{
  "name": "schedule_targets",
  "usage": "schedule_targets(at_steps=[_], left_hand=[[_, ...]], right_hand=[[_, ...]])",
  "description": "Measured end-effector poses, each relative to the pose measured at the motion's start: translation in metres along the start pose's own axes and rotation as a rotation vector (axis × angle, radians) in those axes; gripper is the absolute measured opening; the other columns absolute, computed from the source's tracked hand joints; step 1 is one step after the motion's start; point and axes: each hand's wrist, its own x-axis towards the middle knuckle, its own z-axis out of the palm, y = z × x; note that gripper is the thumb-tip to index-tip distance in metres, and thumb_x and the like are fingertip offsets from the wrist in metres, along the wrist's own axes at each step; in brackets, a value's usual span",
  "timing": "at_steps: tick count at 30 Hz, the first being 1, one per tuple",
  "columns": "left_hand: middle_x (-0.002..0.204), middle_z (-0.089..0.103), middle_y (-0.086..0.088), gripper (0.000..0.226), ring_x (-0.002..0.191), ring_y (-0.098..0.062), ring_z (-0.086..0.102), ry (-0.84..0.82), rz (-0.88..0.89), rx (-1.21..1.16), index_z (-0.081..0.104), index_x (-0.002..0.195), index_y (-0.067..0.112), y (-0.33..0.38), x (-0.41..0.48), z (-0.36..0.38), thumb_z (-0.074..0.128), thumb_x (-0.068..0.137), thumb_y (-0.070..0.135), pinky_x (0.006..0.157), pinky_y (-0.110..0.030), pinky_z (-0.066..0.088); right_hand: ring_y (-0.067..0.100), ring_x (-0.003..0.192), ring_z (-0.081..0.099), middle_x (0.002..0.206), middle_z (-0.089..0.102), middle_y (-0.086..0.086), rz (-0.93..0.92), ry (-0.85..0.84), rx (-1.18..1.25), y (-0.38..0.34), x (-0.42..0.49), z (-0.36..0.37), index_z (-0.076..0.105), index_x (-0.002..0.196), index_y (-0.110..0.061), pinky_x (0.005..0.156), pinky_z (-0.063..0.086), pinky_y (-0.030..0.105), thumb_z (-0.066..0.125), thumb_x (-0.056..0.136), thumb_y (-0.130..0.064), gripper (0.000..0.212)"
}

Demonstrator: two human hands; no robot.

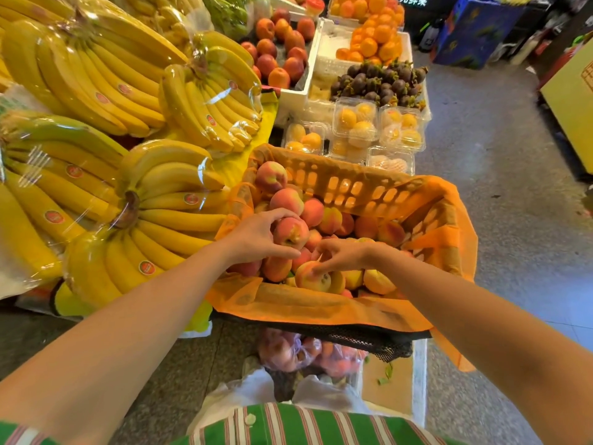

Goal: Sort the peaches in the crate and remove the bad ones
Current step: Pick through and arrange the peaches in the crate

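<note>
The crate (353,187) sits in the middle of the view, and it is full of peaches (330,220) piled on an orange cloth (321,306) that hangs over its sides. The left hand (256,236) comes in from 8 o'clock and wraps its fingers around a pink and red peach (290,232) at the top of the pile, so it is gripping that one. The right hand (345,255) comes in from 4 o'clock, and its fingertips pinch a yellowish peach (311,277) near the crate's close edge (this one has a dark spot on its skin). The two hands are just beside each other. More peaches are stacked up toward 11 o'clock inside the crate. Big bunches of bananas (112,123) in clear wrap fill the side at 9 and 10 o'clock. At 12 o'clock there are clear boxes of yellow fruit (356,123), then dark purple fruit (378,81) and oranges (372,43) farther back. Down at 6 o'clock, under the crate, a clear bag of reddish fruit (288,351) lies in a white box (418,380).
</note>
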Motion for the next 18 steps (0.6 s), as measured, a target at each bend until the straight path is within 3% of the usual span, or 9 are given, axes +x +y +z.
schedule_targets(at_steps=[2,5,7,10,13,18], left_hand=[[0.131,0.052,0.007,0.073,0.117,-0.013,0.05,0.004,-0.009,-0.022,0.049,0.13,0.035,0.001,0.0,0.0,0.08,0.066,0.053,0.093,-0.027,0.045],[0.134,0.05,0.008,0.074,0.121,-0.012,0.048,0.023,-0.013,-0.068,0.048,0.129,0.035,0.005,0.0,0.002,0.08,0.066,0.055,0.097,-0.03,0.045],[0.135,0.048,0.008,0.073,0.124,-0.014,0.046,0.042,-0.028,-0.105,0.047,0.128,0.037,0.012,0.0,0.006,0.08,0.065,0.054,0.098,-0.031,0.045],[0.137,0.043,0.006,0.072,0.125,-0.014,0.041,0.087,-0.07,-0.176,0.045,0.128,0.034,0.028,0.0,0.018,0.083,0.068,0.045,0.097,-0.031,0.043],[0.13,0.043,0.006,0.07,0.12,-0.012,0.042,0.101,-0.094,-0.255,0.043,0.128,0.03,0.051,-0.002,0.038,0.082,0.07,0.038,0.084,-0.019,0.043],[0.124,0.048,0.007,0.067,0.115,-0.012,0.047,0.173,-0.061,-0.391,0.045,0.124,0.033,0.094,-0.008,0.069,0.082,0.069,0.04,0.084,-0.02,0.042]], right_hand=[[0.019,0.114,0.054,0.122,0.056,0.0,-0.024,-0.031,0.163,0.007,-0.009,-0.01,0.054,0.13,-0.016,0.094,0.049,0.034,0.063,0.09,-0.04,0.047],[0.018,0.116,0.056,0.133,0.053,0.003,-0.015,-0.076,0.392,0.02,-0.027,-0.025,0.048,0.138,-0.013,0.092,0.05,0.028,0.054,0.094,-0.042,0.053],[0.023,0.119,0.058,0.138,0.053,0.009,-0.026,-0.082,0.524,0.033,-0.037,-0.031,0.044,0.141,-0.014,0.1,0.049,0.035,0.052,0.093,-0.047,0.059],[0.031,0.124,0.054,0.138,0.054,0.012,-0.087,-0.038,0.679,0.046,-0.056,-0.034,0.047,0.135,-0.02,0.107,0.043,0.043,0.051,0.093,-0.047,0.051],[0.03,0.123,0.054,0.138,0.053,0.014,-0.153,0.002,0.848,0.059,-0.08,-0.035,0.041,0.141,-0.017,0.1,0.046,0.038,0.05,0.093,-0.043,0.055],[0.023,0.107,0.063,0.13,0.06,0.013,-0.235,0.077,0.986,0.085,-0.128,-0.04,0.046,0.139,-0.02,0.08,0.055,0.03,0.051,0.093,-0.048,0.054]])
